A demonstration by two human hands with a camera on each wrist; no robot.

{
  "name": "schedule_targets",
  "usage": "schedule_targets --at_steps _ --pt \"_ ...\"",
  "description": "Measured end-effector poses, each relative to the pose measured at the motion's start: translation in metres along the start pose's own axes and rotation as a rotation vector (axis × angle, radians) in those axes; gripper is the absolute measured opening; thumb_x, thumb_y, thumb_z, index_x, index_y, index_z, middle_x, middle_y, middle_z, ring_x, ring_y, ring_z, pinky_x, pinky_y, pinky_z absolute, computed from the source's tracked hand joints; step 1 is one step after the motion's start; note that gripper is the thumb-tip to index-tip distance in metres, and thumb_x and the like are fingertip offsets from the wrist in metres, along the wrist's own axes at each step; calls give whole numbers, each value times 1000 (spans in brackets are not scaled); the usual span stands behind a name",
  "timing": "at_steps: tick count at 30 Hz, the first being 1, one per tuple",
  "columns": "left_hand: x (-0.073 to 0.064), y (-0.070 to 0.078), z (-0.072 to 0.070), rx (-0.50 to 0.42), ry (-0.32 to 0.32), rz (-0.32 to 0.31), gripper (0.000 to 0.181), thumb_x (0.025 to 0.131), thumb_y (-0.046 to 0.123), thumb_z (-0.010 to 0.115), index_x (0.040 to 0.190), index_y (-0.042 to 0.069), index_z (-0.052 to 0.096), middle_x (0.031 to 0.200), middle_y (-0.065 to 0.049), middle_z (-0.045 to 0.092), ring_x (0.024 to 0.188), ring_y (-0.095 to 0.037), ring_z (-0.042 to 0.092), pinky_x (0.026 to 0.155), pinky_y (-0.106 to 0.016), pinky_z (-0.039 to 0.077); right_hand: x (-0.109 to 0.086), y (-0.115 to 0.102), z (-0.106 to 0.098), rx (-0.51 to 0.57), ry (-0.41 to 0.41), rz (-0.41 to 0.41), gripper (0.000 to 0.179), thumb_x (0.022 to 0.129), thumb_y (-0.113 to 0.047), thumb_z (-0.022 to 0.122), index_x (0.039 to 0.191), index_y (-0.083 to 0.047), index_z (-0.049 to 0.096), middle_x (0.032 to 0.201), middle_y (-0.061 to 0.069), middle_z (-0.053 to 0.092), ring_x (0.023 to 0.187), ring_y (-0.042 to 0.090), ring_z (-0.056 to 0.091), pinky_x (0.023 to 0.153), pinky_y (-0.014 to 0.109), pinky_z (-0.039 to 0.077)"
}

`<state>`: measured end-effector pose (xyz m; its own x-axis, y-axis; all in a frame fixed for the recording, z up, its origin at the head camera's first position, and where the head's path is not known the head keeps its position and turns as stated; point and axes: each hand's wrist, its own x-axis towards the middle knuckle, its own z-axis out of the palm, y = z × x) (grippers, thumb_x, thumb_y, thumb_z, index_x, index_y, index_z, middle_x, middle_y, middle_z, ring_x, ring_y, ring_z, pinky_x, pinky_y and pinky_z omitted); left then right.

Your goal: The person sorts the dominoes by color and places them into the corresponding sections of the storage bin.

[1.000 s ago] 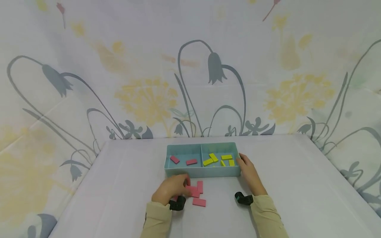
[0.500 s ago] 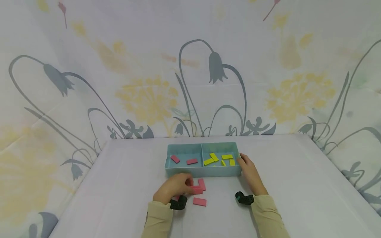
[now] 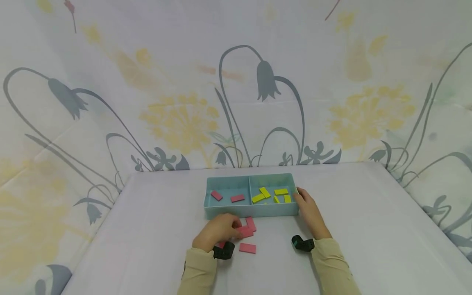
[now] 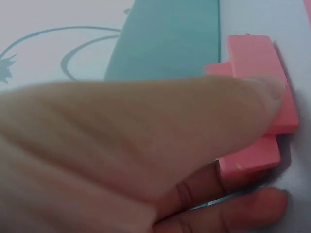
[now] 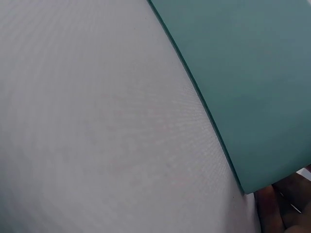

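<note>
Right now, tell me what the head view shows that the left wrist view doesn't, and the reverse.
Only the head view: the right hand at the tray's right end, yellow blocks in its right compartment, and both beige sleeves.

Only the left wrist view: the left thumbnail in clear detail, over a pink block.

Both: the left hand, pink blocks outside the tray, part of the tray and printed backdrop.

Screened-off workspace, room type unclear | floral backdrop [image 3: 236, 84] | white table [image 3: 166, 205]
</note>
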<state>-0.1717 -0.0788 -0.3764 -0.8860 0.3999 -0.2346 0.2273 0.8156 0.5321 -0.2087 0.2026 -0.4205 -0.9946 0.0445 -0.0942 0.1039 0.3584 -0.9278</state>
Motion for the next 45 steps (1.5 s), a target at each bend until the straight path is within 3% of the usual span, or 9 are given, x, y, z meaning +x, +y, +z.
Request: schedule_targets --at_steps 9,15,20,25,31,39,45 --pt "2 -7 -3 -76 18 79 22 74 25 72 85 16 54 74 4 51 71 -13 47 60 -26 41 -1 2 0 5 5 -12 58 94 -44 33 140 -9 26 142 11 27 131 27 21 104 47 19" --pt "1 -9 -5 -115 -6 72 22 75 24 72 86 18 54 78 5 52 74 -13 48 63 -27 42 -1 -1 -2 -14 -2 -16 58 94 -44 32 140 -9 26 142 11 28 130 28 23 103 47 20" --pt "-1 -10 -8 -170 21 97 20 76 19 70 90 15 57 85 4 56 79 -14 51 67 -29 44 1 -6 -6 -48 2 -43 57 94 -43 31 139 -8 27 141 13 29 129 30 24 103 48 20" --pt "-1 -13 -10 -224 6 70 19 79 19 66 96 16 59 91 2 59 80 -13 53 65 -29 46 1 -5 -6 -39 -3 -21 56 94 -41 33 139 -7 27 142 14 28 130 30 23 103 48 19" --pt "-2 -17 -12 -214 5 89 7 85 15 58 92 13 59 84 3 58 70 -12 53 62 -27 45 -2 -2 -3 -34 -3 -2 57 94 -42 32 140 -9 26 142 12 27 131 28 21 104 48 18" --pt "-4 -16 -13 -210 -15 103 11 83 16 62 93 11 61 83 4 57 75 -12 53 66 -28 44 -2 -1 -3 -27 7 -18 57 94 -42 33 140 -8 26 142 13 27 131 28 20 104 48 18" --pt "-6 -18 -13 -191 -44 87 12 81 19 64 90 12 66 74 5 58 69 -13 52 62 -28 44 -3 -1 -3 -22 -1 -26 57 94 -43 33 139 -8 27 142 13 27 131 28 20 104 48 18"
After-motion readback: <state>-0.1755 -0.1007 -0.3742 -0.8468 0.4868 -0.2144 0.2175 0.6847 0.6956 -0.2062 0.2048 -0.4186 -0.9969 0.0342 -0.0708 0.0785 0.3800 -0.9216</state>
